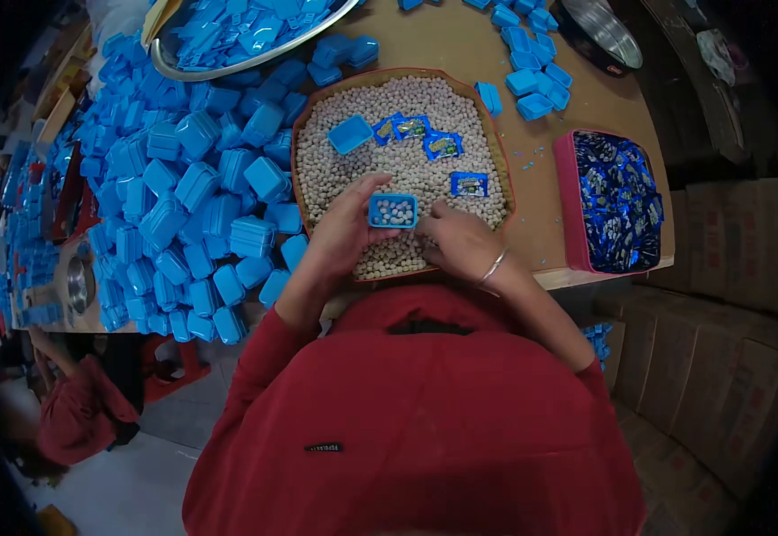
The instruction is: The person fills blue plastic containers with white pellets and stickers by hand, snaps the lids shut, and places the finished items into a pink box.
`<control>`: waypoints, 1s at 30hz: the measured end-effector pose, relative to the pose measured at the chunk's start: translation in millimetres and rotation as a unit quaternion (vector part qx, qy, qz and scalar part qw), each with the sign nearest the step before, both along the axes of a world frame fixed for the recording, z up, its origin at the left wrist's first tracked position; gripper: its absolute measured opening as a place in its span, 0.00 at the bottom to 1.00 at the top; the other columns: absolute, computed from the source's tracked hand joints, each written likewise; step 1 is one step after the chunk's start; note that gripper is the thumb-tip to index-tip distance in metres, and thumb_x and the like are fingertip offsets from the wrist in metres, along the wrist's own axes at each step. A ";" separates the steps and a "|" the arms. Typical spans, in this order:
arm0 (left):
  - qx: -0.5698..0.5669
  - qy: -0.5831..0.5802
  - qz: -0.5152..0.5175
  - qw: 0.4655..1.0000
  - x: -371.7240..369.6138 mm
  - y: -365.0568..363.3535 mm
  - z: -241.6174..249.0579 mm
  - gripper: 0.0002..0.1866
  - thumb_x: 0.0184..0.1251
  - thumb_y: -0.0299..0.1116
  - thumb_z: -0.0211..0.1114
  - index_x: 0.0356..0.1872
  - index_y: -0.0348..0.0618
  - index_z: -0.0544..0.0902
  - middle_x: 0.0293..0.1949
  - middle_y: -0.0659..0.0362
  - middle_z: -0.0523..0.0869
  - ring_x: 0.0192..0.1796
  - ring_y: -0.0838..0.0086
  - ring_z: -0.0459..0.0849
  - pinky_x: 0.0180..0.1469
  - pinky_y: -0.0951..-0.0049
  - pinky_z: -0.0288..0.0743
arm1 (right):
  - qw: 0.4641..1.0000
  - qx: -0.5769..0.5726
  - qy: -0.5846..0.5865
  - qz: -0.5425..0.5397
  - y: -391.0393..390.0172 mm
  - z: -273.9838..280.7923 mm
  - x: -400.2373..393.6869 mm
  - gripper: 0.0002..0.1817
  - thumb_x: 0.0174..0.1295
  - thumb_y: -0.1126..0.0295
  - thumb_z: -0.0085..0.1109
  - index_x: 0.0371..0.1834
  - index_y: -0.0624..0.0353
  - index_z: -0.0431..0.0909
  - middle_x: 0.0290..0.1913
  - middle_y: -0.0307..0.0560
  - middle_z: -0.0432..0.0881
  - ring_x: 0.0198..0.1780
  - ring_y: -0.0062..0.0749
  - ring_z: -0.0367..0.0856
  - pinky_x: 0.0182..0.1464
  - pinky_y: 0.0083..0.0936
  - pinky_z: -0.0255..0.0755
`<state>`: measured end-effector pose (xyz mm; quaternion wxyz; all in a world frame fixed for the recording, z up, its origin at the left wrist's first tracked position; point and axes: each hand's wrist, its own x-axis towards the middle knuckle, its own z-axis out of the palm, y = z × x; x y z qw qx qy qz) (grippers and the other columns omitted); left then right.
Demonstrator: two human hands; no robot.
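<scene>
My left hand [342, 234] grips a small blue plastic box [393, 197] with several round pale candies [395, 213] inside. It holds the box over a wide tray [296, 156] filled with small whitish balls [375, 98]. Right beside the box, my right hand [465, 243] is low over the balls with its fingers curled together; whatever they hold is hidden. Another blue box [350, 135] lies on the balls farther back. Several blue printed sachets [443, 146] rest on the balls too, one of them [469, 184] just beyond my right hand.
A large heap of blue boxes [214, 214] borders the tray on the left. Behind it stands a metal basin [228, 70] of blue plastic pieces. A pink-rimmed container [571, 201] of blue sachets is at the right table edge. Cardboard boxes [702, 348] are stacked right; another person [85, 406] is lower left.
</scene>
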<state>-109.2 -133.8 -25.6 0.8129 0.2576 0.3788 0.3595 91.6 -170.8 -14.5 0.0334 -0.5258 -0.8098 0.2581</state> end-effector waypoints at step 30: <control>0.083 0.082 -0.077 0.990 3.7 13.3 -13.6 0.23 0.66 0.41 0.63 0.59 0.43 0.74 0.50 0.57 0.81 0.51 0.71 0.81 0.50 0.69 0.80 | 0.990 0.076 -0.112 -0.031 24.8 -10.6 1.6 0.08 0.55 0.72 0.52 0.33 0.61 0.80 0.38 0.55 0.81 0.38 0.49 0.84 0.39 0.40 0.79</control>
